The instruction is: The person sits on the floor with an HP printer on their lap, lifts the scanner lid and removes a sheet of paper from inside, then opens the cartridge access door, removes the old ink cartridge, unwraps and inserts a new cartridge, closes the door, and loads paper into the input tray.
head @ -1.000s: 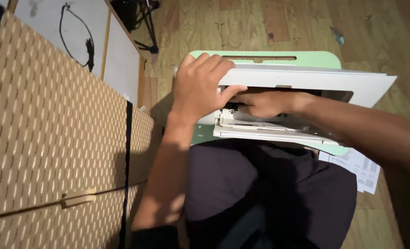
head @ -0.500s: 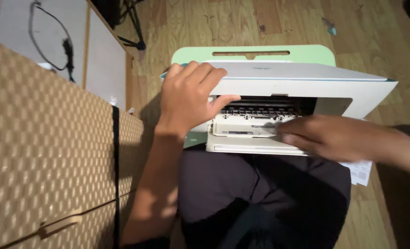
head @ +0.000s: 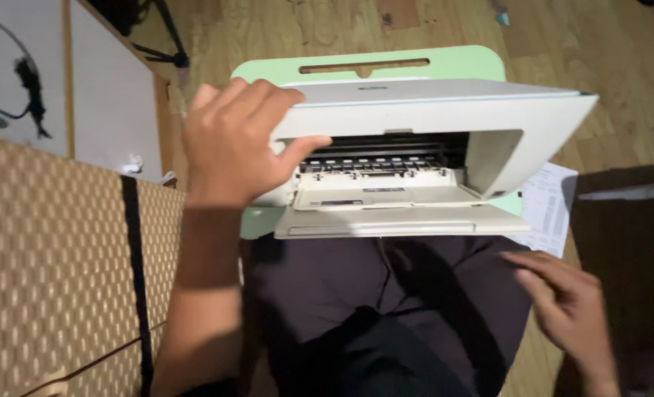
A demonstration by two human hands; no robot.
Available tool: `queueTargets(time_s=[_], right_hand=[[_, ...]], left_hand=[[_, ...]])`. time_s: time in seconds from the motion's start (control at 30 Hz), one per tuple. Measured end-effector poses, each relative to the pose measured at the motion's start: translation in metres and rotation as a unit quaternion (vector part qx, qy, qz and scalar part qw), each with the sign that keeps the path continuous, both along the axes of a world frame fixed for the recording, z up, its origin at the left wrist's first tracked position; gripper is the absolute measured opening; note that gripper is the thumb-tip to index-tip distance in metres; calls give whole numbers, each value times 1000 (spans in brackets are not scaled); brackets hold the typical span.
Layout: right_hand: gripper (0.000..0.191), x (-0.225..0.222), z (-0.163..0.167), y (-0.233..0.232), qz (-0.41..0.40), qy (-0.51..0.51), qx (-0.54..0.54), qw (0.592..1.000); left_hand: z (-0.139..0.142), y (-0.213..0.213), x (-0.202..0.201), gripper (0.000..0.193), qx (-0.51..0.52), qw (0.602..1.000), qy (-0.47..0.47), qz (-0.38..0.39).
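Observation:
A white printer (head: 430, 117) stands on a pale green stool (head: 404, 62) in front of my knees, its front flap (head: 393, 220) folded down and the rollers inside showing. My left hand (head: 239, 143) grips the printer's left front corner, thumb hooked under the raised top panel. My right hand (head: 566, 309) hovers at the lower right over my dark trousers, fingers spread, holding nothing and well clear of the printer.
A tan woven panel (head: 55, 272) with a black strap fills the left side. Behind it lies a white board with a black cable (head: 29, 95). A printed sheet (head: 548, 206) sticks out under the printer's right side. Wood floor (head: 614, 44) lies beyond.
My right hand has come out of the printer's open front and dropped down to the right over my lap. The left hand keeps its grip on the corner.

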State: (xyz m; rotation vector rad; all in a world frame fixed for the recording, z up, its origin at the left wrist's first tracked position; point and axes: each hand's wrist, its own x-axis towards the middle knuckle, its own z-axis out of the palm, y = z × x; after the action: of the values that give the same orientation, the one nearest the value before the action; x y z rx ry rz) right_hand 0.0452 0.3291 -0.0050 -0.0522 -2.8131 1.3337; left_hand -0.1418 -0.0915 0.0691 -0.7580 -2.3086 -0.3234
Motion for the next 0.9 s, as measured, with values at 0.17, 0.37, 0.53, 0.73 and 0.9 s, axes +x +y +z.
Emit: queueTargets(time_s=[0.17, 0.37, 0.53, 0.73, 0.9], right_hand=[[23, -5, -3, -18, 61, 34, 16, 997], [18, -35, 56, -12, 116, 171, -2, 979], [34, -104, 122, -33, 346, 37, 120, 930], [53, -180, 101, -118, 374, -208, 284, 858], [46, -199, 75, -136, 408, -83, 323, 850]], left_hand=[[2, 2, 4, 49, 1, 1000, -1, 3], [2, 0, 11, 47, 2, 1000, -2, 3], [1, -1, 9, 44, 24, 999, 13, -17], [1, -3, 9, 48, 45, 998, 19, -25], [-2, -7, 12, 49, 54, 998, 23, -32]])
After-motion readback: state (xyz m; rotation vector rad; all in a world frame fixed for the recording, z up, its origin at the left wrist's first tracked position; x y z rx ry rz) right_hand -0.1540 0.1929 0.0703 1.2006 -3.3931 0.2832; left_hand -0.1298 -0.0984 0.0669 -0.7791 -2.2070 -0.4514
